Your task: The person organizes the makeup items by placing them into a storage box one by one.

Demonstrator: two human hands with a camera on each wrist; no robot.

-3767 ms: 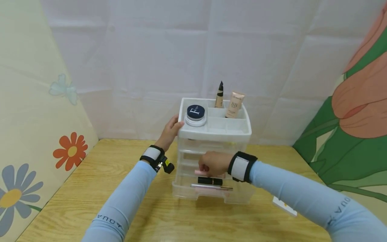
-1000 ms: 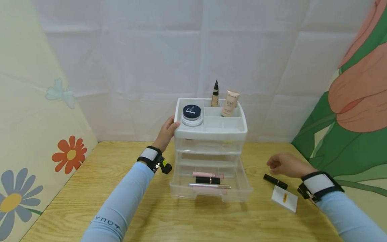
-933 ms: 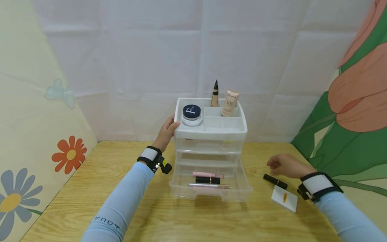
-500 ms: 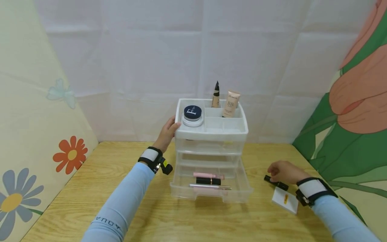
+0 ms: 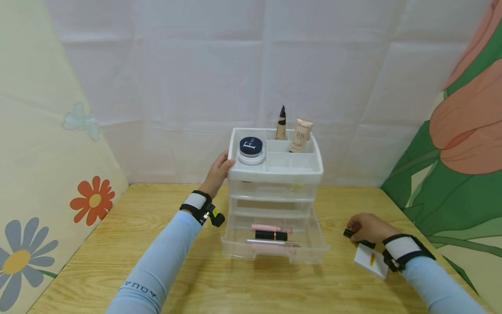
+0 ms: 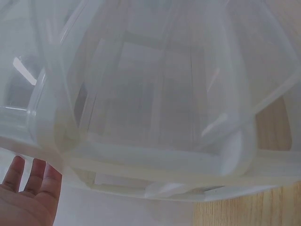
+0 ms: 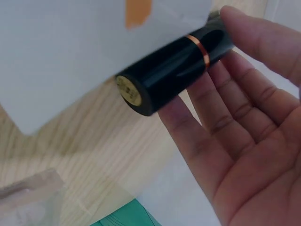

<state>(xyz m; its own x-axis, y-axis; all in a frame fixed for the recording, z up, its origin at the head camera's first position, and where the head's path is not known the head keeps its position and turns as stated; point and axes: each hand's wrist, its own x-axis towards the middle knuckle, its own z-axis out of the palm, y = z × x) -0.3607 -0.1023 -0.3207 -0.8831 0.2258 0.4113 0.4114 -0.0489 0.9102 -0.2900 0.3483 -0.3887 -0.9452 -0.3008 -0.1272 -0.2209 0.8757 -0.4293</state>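
Lower than a second ago, the right hand [image 5: 370,227] pinches the lipstick [image 7: 174,70] at four o'clock from the box [image 5: 274,176]; the left hand [image 5: 217,173], fingers straight, touches its ten-o'clock edge.

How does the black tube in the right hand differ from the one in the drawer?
The held tube is in the right hand; the drawer tube is untouched. The held tube is by the white box, the drawer tube inside the clear drawer. In the head view, the held tube slants; the drawer tube lies nearly crosswise. Both are black with a shiny band.
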